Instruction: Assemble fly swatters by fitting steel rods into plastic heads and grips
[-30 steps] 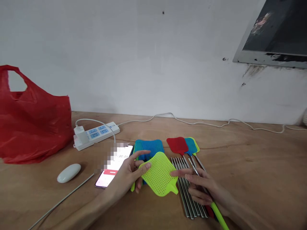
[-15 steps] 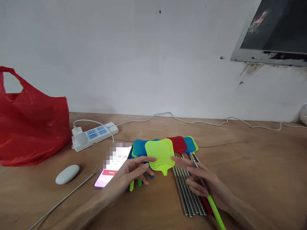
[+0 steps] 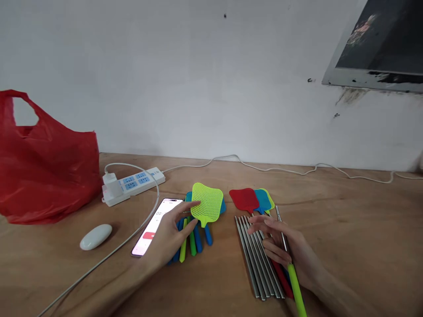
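From the head camera: your left hand (image 3: 170,233) is at the left edge of the yellow-green paddle (image 3: 208,203), index fingertip over its face, thumb near its lower left edge. Can't tell if you're pinching it or just resting on it.

Paddle looks flat, squarish, rounded corners, slightly wavy edges, full of small round holes, bright lime color. Short neck at the bottom, pointing toward you, tilted a bit. It's on top of the left pile, mid-table, covering most of a blue paddle (image 3: 223,207) whose right side sticks out. Lime, green and blue handles (image 3: 192,241) fan out below the pile, toward you.

Your right hand (image 3: 280,242) is closed around a rod (image 3: 292,270), thin silver metal up top, lime handle at the bottom, slanting down to the right. Index finger reaches out over the silver tubes (image 3: 256,259), which lie side by side. Above those, a red paddle (image 3: 244,199) overlaps a smaller-showing blue one, with another lime one peeking out behind.

Phone (image 3: 153,224) lies left of the pile, screen lit, partly hidden by your left hand.
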`<state>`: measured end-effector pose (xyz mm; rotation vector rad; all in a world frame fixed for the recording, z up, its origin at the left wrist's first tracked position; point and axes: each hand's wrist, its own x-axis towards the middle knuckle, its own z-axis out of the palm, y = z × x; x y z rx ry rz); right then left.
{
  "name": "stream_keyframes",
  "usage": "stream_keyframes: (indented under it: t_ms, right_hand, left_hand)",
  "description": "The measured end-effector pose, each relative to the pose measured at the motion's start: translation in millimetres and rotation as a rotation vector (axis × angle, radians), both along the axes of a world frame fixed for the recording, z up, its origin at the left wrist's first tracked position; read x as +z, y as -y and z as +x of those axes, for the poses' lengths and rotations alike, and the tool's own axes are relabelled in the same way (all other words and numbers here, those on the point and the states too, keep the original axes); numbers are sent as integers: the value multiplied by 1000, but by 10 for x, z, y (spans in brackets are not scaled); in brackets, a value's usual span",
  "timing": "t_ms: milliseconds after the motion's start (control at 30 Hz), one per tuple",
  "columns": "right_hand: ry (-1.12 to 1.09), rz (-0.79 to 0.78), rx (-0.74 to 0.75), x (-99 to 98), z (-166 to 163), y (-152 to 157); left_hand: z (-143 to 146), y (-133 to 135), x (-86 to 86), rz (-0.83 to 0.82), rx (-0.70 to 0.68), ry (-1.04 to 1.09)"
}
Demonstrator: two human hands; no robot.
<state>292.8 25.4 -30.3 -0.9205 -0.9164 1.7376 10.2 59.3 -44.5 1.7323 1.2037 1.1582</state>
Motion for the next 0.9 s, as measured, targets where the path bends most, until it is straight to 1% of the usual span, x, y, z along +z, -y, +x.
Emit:
stream_keyframes:
  t_ms: [100, 300, 433, 633, 767, 900]
  right_hand:
    - [-36, -8, 11, -31, 12, -15]
    - [-40, -5, 48, -29, 7, -17]
    - [-14, -2, 60, -15, 7, -23]
    - [19, 12, 84, -19, -6, -24]
    - [23, 13, 94, -14, -35, -8]
    - [24, 8, 88, -16, -42, -1]
  left_hand:
    - [-18, -2, 21, -25, -2, -49]
    - [31, -21, 205, -7, 48, -249]
    - [100, -92, 217, -51, 53, -316]
    - [86, -171, 110, 83, 77, -516]
    - [72, -176, 71, 136, 85, -570]
    - [102, -142, 57, 302, 115, -715]
